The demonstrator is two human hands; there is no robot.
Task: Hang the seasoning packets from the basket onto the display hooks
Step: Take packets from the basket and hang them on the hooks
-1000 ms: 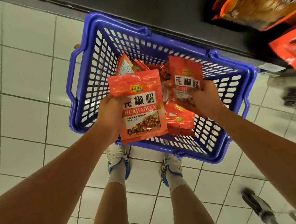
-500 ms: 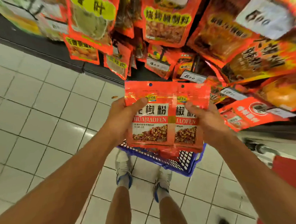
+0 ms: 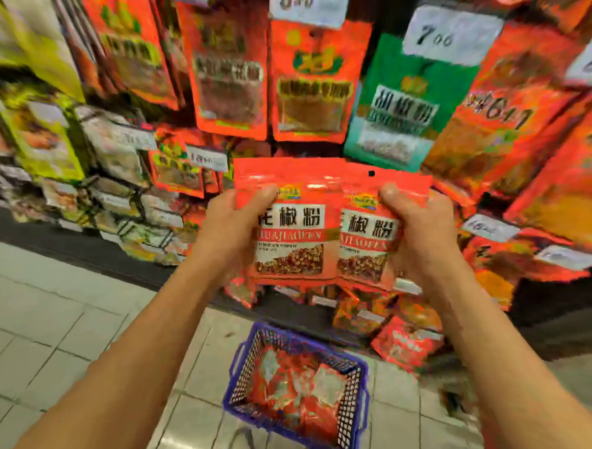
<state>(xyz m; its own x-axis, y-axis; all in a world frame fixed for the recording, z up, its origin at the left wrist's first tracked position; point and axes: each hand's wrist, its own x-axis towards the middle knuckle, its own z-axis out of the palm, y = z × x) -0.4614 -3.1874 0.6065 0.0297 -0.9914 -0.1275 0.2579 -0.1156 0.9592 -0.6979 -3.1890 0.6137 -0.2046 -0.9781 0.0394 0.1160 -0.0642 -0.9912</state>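
Note:
I hold two red seasoning packets side by side at chest height in front of the display. My left hand (image 3: 228, 234) grips the left packet (image 3: 290, 235) by its left edge, thumb on the front. My right hand (image 3: 420, 228) grips the right packet (image 3: 367, 241) by its right edge; this packet overlaps behind the left one. A small hang hole shows near the right packet's top. Below on the floor stands the blue basket (image 3: 239, 381) with several more red packets inside. The hooks themselves are hidden behind hanging stock.
The display wall (image 3: 314, 86) is packed with hanging red, green and yellow packets and white price tags (image 3: 449, 31). More red packets (image 3: 407, 342) hang low near the basket. Grey tiled floor (image 3: 53, 340) stretches to the left.
Both hands have lifted the two packets out of the basket up to the display. The view has tilted up from the basket to the hanging stock.

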